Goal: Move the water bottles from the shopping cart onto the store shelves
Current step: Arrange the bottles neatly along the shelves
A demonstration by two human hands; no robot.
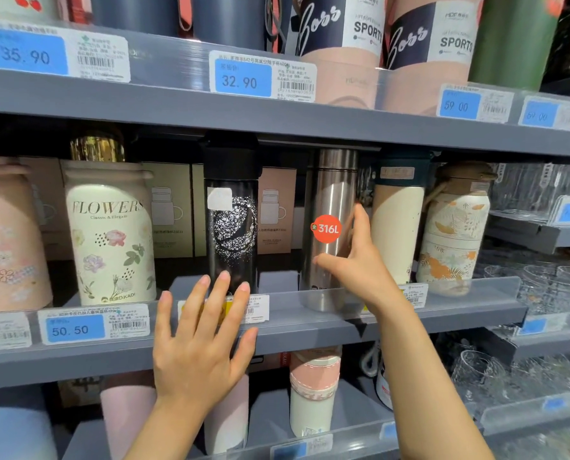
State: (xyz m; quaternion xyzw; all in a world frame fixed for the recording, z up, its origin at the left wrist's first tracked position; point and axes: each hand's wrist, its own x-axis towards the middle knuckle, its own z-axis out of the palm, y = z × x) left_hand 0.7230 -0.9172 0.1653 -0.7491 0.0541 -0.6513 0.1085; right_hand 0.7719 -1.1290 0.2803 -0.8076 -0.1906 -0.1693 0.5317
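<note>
A steel bottle (331,200) with a round orange 316L sticker stands upright on the middle shelf (326,330). My right hand (356,260) reaches to it, thumb across its front and fingers along its right side, loosely cupped around it. To its left stands a black bottle (232,210) with a glittery pattern and a white label. My left hand (200,340) is spread flat in front of the shelf edge, its fingertips just below the black bottle, holding nothing. The shopping cart is out of view.
A cream FLOWERS flask (109,234) and a pink floral one (8,244) stand to the left; a cream and teal bottle (398,224) and a leaf-patterned flask (453,227) crowd the right. Boxes sit behind. Pink SPORTS bottles (343,44) fill the upper shelf. Glassware (542,270) lies far right.
</note>
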